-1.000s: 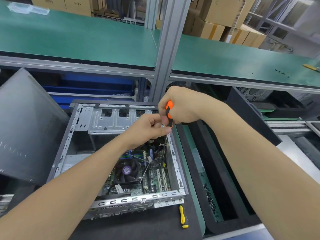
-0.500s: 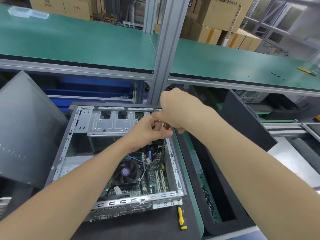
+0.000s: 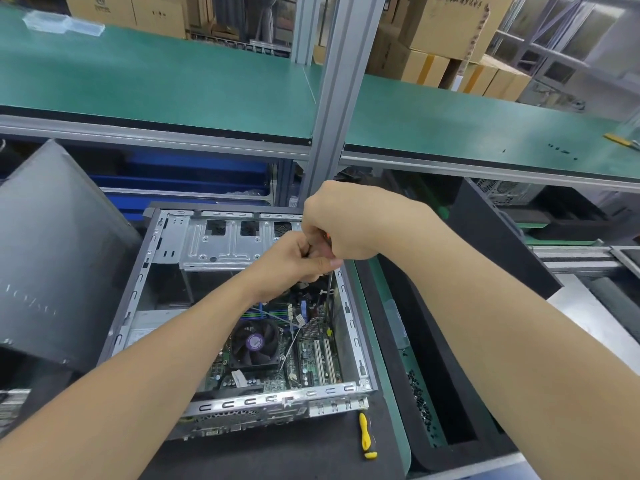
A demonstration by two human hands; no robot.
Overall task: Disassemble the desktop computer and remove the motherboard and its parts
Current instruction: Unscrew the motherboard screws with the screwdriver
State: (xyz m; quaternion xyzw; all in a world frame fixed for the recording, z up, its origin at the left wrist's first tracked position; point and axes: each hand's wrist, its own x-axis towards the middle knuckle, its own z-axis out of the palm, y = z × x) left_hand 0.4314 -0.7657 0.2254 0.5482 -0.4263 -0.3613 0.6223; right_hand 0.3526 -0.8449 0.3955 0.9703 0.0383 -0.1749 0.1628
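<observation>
An open desktop case (image 3: 349,327) lies on its side on the black mat. Inside sits the green motherboard (image 3: 311,362) with a black CPU fan (image 3: 255,342) and white slots. My right hand (image 3: 343,220) grips an orange-handled screwdriver (image 3: 329,285), mostly hidden in the fist, its thin shaft reaching down along the case's right wall. My left hand (image 3: 294,261) is curled just below the right fist, fingers pinching at the shaft near the handle. The tip's contact point is hidden.
A yellow screwdriver (image 3: 365,434) lies on the mat by the case's front right corner. The removed grey side panel (image 3: 52,258) leans at left. A black tray (image 3: 433,393) with small screws sits to the right. A metal post (image 3: 332,109) and green shelf stand above.
My right fist turned over the screwdriver, so the orange handle that showed a second ago is now nearly covered. Both hands stay at the case's right wall.
</observation>
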